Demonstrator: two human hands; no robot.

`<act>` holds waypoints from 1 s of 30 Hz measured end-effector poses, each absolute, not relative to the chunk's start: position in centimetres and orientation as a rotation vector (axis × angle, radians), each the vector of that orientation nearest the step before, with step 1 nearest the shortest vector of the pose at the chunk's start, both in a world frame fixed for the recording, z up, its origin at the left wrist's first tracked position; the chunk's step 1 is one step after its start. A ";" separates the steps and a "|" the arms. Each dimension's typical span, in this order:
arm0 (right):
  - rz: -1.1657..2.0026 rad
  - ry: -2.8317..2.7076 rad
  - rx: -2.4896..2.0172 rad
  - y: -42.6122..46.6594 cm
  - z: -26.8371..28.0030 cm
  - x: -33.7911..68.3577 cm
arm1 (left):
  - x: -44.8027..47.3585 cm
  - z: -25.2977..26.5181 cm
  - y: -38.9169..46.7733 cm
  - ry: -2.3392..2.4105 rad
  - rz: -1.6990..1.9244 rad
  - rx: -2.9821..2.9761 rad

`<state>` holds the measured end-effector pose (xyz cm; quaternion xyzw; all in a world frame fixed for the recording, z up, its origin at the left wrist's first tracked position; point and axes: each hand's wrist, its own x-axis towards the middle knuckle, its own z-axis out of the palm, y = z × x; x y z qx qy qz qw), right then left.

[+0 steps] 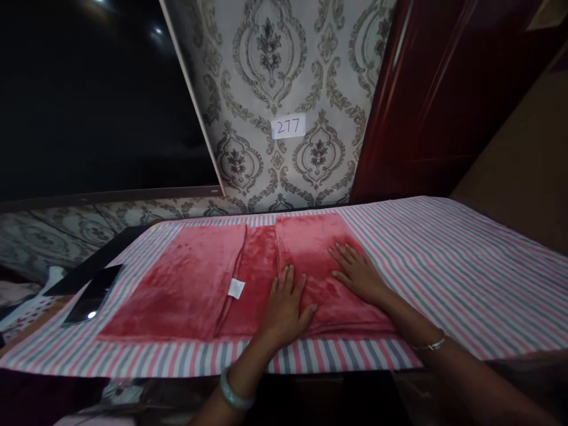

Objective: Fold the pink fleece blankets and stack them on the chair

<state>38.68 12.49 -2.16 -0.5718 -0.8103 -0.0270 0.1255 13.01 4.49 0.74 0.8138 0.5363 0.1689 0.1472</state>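
Observation:
A plush pinkish-red blanket (pixel 177 278) lies on the striped cloth, its left and right sides folded inward with a darker strip between them. My left hand (pixel 286 307) rests with fingers apart on the blanket, at the inner edge of the right fold. Farther right, my right hand (pixel 357 272) lies flat on that same fold, fingers spread. A small white label (pixel 236 288) sticks out from the edge of the left fold.
A pink, grey and white striped cloth (pixel 444 254) covers the table. On its left lies a dark phone (pixel 93 296). Behind stand a large black television (pixel 97 100), patterned wallpaper with a paper marked 277 (pixel 288 126), and a dark red wooden panel (pixel 421 100).

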 end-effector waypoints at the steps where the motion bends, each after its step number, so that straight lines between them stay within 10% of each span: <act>1: -0.063 -2.360 -1.654 12.8 -1.7 38.8 | 13.0 0.8 4.4 1.546 0.480 2.332; 30: 0.147 -2.241 -2.041 25.8 0.9 35.9 | 12.8 2.3 3.6 1.501 0.399 2.205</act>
